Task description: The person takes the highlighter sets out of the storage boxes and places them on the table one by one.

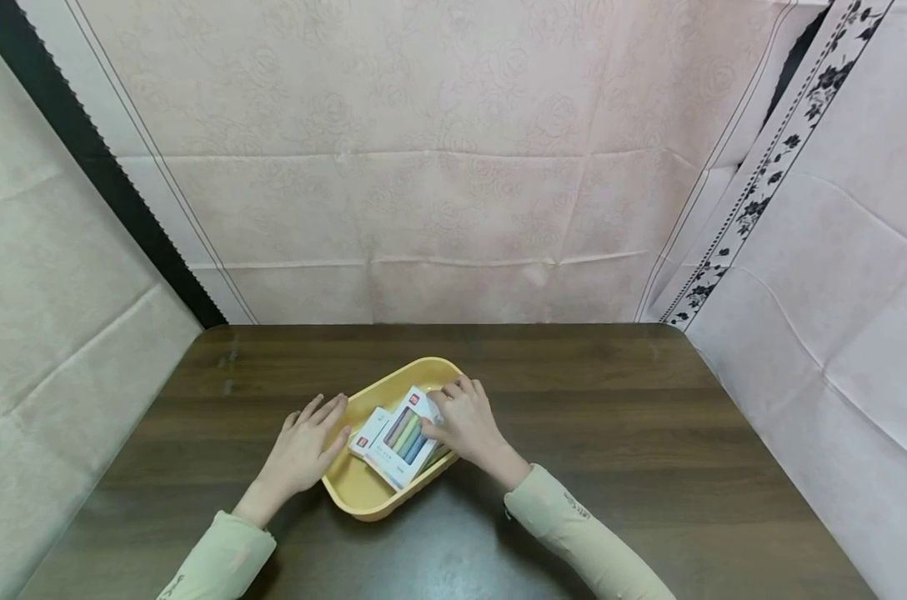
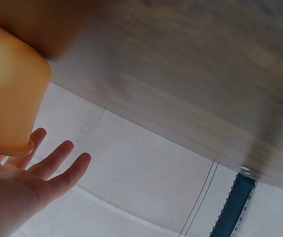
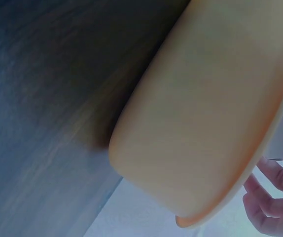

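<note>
A yellow plastic basket (image 1: 354, 492) sits at a slant on the table. Inside it, a white box (image 1: 393, 468) with a window showing purple, green and blue sticks lies tilted over another white box (image 1: 365, 433). My right hand (image 1: 468, 421) reaches over the basket's right rim and pinches the windowed box's right side, thumb on its face. In the right wrist view curled fingers (image 3: 274, 180) show beside a box corner (image 3: 279, 140) above the rim. My left hand (image 1: 303, 450) is at the basket's left rim, its fingers (image 2: 65, 173) spread and loosely extended.
The dark brown wooden table (image 1: 611, 492) spreads around the basket. Pale patterned cloth (image 1: 453, 208) hangs behind its far edge, with more cloth (image 1: 844, 317) at the right side.
</note>
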Demonstrator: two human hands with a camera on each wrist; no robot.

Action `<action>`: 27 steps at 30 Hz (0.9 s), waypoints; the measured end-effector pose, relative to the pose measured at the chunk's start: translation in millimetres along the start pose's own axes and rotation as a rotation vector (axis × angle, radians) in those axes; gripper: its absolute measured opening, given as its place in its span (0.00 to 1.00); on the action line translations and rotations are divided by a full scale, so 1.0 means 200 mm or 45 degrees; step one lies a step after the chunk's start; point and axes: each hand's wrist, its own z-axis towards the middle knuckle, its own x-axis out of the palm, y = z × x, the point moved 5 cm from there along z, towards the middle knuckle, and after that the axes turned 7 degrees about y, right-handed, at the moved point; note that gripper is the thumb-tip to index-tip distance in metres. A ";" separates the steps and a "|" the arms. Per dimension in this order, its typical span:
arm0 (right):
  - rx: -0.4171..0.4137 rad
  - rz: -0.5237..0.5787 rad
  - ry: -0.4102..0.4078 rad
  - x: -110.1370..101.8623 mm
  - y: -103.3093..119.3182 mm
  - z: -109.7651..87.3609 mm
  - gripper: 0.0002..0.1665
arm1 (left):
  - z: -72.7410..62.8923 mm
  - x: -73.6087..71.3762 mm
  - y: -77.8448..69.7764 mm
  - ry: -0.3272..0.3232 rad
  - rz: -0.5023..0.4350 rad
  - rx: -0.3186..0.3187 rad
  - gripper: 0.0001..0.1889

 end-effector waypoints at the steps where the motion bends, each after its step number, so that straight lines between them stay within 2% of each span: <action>1: -0.001 0.002 0.001 0.00 0.00 0.00 0.19 | 0.00 0.00 0.00 0.000 -0.004 -0.002 0.26; 9: 0.014 0.006 0.023 -0.01 -0.02 0.00 0.19 | 0.00 0.00 0.00 -0.008 -0.005 0.004 0.26; 18: 0.007 0.022 -0.022 -0.03 -0.04 0.01 0.18 | 0.00 0.00 0.01 -0.007 -0.003 0.004 0.26; 27: 0.030 0.027 -0.008 -0.04 -0.06 0.00 0.18 | 0.00 0.00 0.01 -0.005 -0.012 0.009 0.26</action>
